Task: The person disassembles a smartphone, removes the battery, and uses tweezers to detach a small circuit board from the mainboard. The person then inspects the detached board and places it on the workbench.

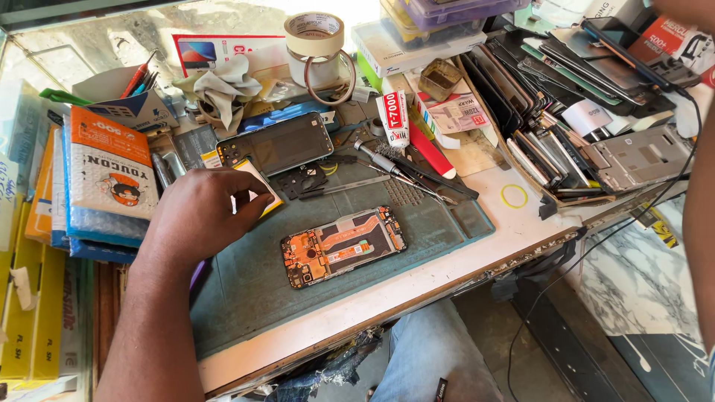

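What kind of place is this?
Most likely a phone repair bench: an opened phone with its insides bare lies on a work mat, beside screwdrivers and stacked spare screens.

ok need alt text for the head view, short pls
A person's left hand rests on a grey-green work mat, fingers on a small yellow-edged card, beside an opened phone with its orange circuit boards showing. Another phone, tape rolls, tools and stacked phone parts crowd the bench around it.
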